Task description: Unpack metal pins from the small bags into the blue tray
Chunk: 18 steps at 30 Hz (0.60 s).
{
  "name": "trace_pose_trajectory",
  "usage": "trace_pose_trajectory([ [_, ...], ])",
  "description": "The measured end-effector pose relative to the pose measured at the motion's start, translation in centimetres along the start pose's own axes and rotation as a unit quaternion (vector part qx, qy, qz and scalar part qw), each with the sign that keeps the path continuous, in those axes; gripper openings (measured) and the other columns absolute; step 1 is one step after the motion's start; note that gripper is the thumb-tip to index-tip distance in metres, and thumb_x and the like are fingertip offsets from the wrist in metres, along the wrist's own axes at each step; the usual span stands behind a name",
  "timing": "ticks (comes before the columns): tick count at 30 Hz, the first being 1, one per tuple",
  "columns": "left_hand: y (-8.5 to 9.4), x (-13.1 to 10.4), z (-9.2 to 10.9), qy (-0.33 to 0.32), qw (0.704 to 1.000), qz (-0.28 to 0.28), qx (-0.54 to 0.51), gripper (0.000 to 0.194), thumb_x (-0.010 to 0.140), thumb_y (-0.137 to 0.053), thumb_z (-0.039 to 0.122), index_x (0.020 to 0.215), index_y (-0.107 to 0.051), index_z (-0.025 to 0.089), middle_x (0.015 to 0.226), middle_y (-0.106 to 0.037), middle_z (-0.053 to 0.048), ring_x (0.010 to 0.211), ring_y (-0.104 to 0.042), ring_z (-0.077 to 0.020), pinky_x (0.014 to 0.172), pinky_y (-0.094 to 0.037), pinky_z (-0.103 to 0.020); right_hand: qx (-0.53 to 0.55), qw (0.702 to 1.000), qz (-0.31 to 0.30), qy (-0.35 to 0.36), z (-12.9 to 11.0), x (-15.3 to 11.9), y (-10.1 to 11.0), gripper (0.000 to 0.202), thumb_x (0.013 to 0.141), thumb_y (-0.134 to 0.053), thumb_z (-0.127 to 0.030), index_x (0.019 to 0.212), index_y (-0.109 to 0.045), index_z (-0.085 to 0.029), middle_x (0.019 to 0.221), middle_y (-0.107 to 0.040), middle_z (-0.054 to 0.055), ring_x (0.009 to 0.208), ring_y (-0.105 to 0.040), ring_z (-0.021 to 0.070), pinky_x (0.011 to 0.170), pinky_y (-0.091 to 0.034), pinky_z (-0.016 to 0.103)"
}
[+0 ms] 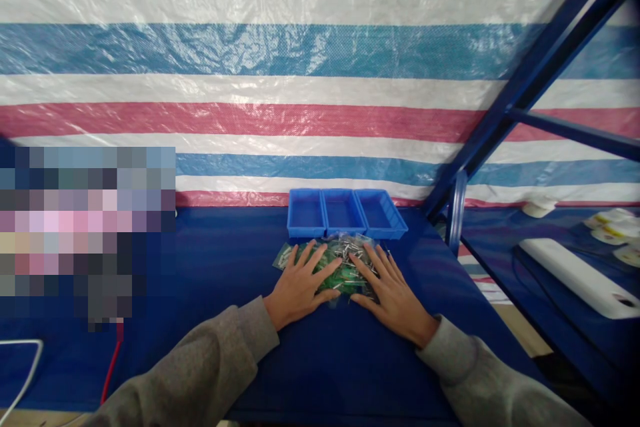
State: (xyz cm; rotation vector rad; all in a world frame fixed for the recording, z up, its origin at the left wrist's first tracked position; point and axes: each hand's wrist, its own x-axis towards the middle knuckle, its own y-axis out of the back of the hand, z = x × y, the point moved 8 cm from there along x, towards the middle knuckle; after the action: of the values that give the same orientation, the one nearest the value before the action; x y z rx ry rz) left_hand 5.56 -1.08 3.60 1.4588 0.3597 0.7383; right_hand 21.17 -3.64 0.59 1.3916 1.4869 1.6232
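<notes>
Both hands lie with fingers spread over a pile of small packets (345, 273) on the blue table. Green pieces and shiny metal pins or screws show through the clear plastic; their exact kind is too small to tell. My left hand (303, 283) rests on the pile's left side, beside a green-and-white packet (283, 258). On the right side lies my right hand (390, 290), thumb pointing inward toward the other thumb. Just behind the pile stand three blue bins (345, 213) side by side, with nothing visible inside them.
A blue metal frame (455, 207) rises at the table's right edge. Beyond it, another blue table (555, 300) carries a long white device (580, 277) and white rolls (613, 223). A red cable (111, 367) and a white cable (30, 373) lie at left, near a blurred-out area.
</notes>
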Motion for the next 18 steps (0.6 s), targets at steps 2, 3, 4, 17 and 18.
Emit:
trace_pose_trajectory([
  [2,-0.2,0.0,-0.5,0.023,1.000,0.004,-0.001,0.061,0.087,-0.034,0.061,0.142,-0.028,0.034,0.150,-0.026,-0.007,0.139,-0.018,-0.0326,0.108,-0.021,-0.060,0.002,1.000,-0.001,-0.007,0.1,0.3,-0.1,0.069,0.087,-0.043,-0.058,0.146,-0.021,-0.031,0.155,-0.002,0.003,0.140,-0.007,0.0333,0.109,-0.022,0.057],
  [3,-0.2,0.0,-0.7,0.033,0.999,0.005,-0.002,0.061,0.087,-0.034,0.061,0.141,-0.030,0.033,0.150,-0.026,-0.007,0.139,-0.018,-0.0326,0.108,-0.020,-0.060,0.003,1.000,-0.003,-0.009,0.1,0.4,-0.2,0.068,0.087,-0.043,-0.058,0.146,-0.021,-0.031,0.155,-0.002,0.003,0.140,-0.007,0.0334,0.109,-0.022,0.057],
  [4,-0.3,0.0,-0.9,0.039,0.999,0.005,-0.004,0.062,0.087,-0.034,0.062,0.141,-0.031,0.032,0.150,-0.025,-0.007,0.139,-0.018,-0.0327,0.108,-0.019,-0.060,0.004,1.000,-0.006,-0.011,0.1,0.5,-0.2,0.069,0.087,-0.043,-0.058,0.146,-0.021,-0.031,0.155,-0.002,0.003,0.140,-0.007,0.0333,0.109,-0.021,0.057],
  [17,-0.3,-2.0,-1.7,0.148,0.989,0.020,-0.024,0.078,0.082,-0.036,0.068,0.146,-0.014,0.030,0.151,-0.019,-0.013,0.139,-0.012,-0.0378,0.105,-0.017,-0.065,0.020,0.999,-0.007,-0.046,0.3,-0.4,0.1,0.090,0.078,-0.046,-0.068,0.148,-0.008,-0.026,0.155,0.003,0.008,0.140,-0.005,0.0371,0.106,-0.024,0.059],
  [18,-0.5,-1.8,-1.6,0.138,0.990,0.015,-0.031,0.078,0.083,-0.035,0.068,0.146,-0.012,0.029,0.152,-0.018,-0.012,0.140,-0.011,-0.0367,0.106,-0.018,-0.064,0.020,0.999,-0.006,-0.041,0.2,-0.2,-0.1,0.090,0.078,-0.046,-0.068,0.148,-0.008,-0.026,0.155,0.004,0.008,0.140,-0.005,0.0369,0.106,-0.025,0.058],
])
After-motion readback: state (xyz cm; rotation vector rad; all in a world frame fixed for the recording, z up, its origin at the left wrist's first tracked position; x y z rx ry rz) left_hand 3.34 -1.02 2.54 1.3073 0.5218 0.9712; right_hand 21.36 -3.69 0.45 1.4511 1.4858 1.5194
